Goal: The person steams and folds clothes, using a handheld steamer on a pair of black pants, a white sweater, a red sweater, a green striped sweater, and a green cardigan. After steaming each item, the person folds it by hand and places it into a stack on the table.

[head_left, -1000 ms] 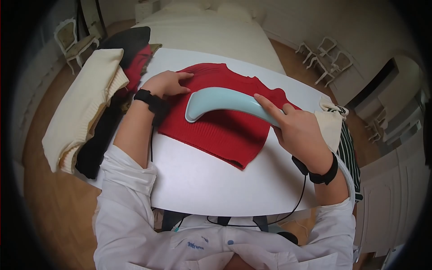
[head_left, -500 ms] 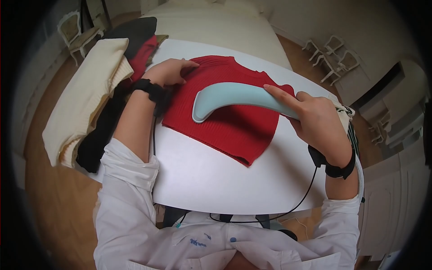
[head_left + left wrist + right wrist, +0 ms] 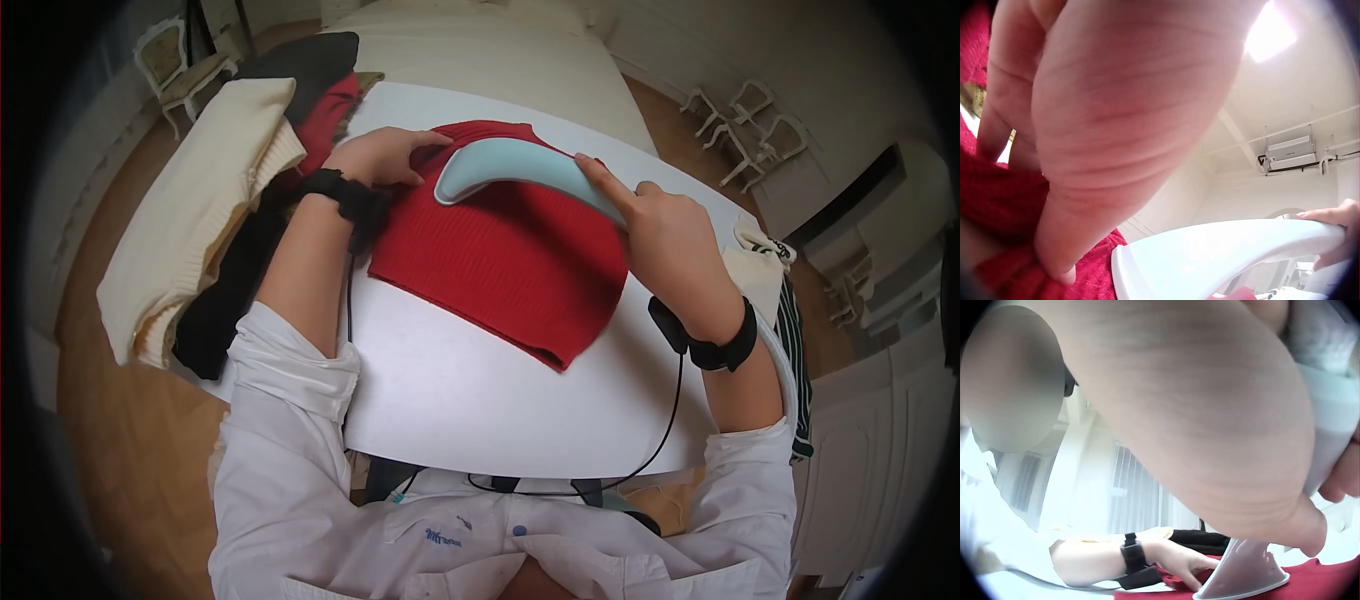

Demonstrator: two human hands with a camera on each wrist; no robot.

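Note:
A red ribbed knit sweater (image 3: 510,265) lies on the white board (image 3: 430,400). My right hand (image 3: 672,240) grips the handle of a pale blue handheld garment steamer (image 3: 525,163), index finger stretched along its top. The steamer's wide head is over the upper part of the sweater, close to my left hand (image 3: 385,157). That hand rests on the sweater's left side with its fingers extended. In the left wrist view, its thumb and fingertips touch folds of red knit beside the steamer (image 3: 1210,250). The right wrist view shows the flared steamer head (image 3: 1246,572) close over the red cloth.
Left of the sweater lie a cream knit garment (image 3: 190,215), a black one (image 3: 228,305) and dark and red clothes (image 3: 318,75). At the right edge hang cream and green-striped garments (image 3: 796,350). The steamer's hose runs by my right forearm. A thin black cable (image 3: 672,420) crosses the board.
The steamer first lowered slightly relative to the sweater's top, then moved up toward the neckline with my right hand. My left hand stays on the sweater's left side. The head view has shifted slightly.

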